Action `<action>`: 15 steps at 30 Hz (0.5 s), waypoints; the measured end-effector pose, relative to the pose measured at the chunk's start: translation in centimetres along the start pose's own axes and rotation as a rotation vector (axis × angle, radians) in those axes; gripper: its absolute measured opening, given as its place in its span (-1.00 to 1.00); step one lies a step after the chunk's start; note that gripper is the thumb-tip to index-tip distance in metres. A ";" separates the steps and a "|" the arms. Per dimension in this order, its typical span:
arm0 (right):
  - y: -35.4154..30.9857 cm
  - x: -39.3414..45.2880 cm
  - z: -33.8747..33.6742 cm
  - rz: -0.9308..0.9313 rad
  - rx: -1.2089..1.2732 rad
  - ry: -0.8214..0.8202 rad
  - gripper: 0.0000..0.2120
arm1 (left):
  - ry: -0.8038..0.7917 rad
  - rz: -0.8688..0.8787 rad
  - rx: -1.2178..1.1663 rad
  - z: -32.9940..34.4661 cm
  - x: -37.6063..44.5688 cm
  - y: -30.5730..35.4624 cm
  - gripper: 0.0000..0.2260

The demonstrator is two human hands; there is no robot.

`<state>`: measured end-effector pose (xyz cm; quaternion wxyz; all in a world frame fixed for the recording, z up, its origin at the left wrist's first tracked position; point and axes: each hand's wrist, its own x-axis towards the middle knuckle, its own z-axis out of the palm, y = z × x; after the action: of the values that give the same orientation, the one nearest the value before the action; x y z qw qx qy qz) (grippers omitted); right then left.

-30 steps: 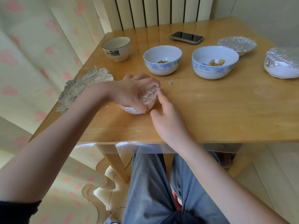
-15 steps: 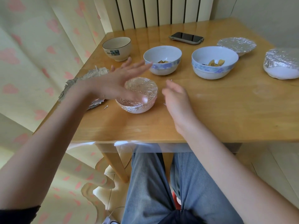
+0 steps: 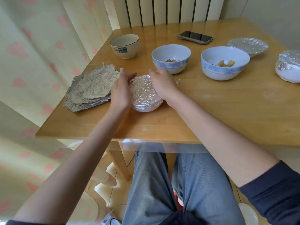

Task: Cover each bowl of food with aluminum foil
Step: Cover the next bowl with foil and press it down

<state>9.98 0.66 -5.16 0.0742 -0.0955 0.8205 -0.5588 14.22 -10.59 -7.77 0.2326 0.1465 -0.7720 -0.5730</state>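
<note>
Left hand (image 3: 121, 91): on left side of foiled bowl (image 3: 145, 93), palm against the foil, fingers mostly straight, reaching past the far rim.
Right hand (image 3: 162, 84): on right side of same bowl, fingers curled down over the rim, gripping the foil edge.
Foiled bowl: white, on table (image 3: 219, 111) near front-left, between both hands; foil crinkled across the top and folded down over the rim, lower wall bare.
Foil stack (image 3: 90, 88): crumpled sheets, flat on table just left of left hand, near left table edge.
Open bowl 1 (image 3: 171, 58): blue-patterned, behind foiled bowl, food bits inside, no foil.
Open bowl 2 (image 3: 225, 62): blue-patterned, right of bowl 1, yellowish food pieces inside, no foil.
Cream bowl (image 3: 124, 45): far left, dark rim, uncovered; contents not visible.
Covered bowl, far right (image 3: 288, 67): foil over top, partly cut off by frame edge.
Covered dish (image 3: 247, 46): foil-topped, behind bowl 2.
Phone (image 3: 194, 37): face up, screen dark, at far side of table.
Foil scrap (image 3: 178, 81): small bit on table just right of right hand.
</note>
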 end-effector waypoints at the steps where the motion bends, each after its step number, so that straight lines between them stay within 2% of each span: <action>1: 0.0 0.1 0.0 -0.002 -0.001 -0.001 -0.59 | -0.005 -0.003 -0.005 0.0 0.1 -0.1 -0.49; 9: 0.0 0.4 -0.1 0.026 0.006 -0.017 -0.59 | -0.034 -0.061 -0.009 -0.2 0.1 0.4 -0.53; 11: 0.0 0.4 -0.3 0.049 0.076 -0.072 -0.62 | -0.088 -0.077 -0.018 -0.6 0.2 0.4 -0.50; 12: 0.1 0.4 -0.5 0.074 0.118 -0.091 -0.57 | -0.129 -0.094 -0.052 -0.8 0.4 0.4 -0.48; 13: 0.2 0.3 -0.6 0.107 0.147 -0.082 -0.50 | -0.157 -0.108 -0.097 -1.1 0.6 0.4 -0.46; 15: 0.9 0.1 -0.6 0.131 0.195 -0.001 -0.51 | -0.172 -0.098 -0.164 -1.4 0.8 0.4 -0.48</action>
<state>9.67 1.46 -5.74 0.1201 -0.0344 0.7666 -0.6298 14.29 -12.00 -6.92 0.1486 0.1151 -0.7316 -0.6554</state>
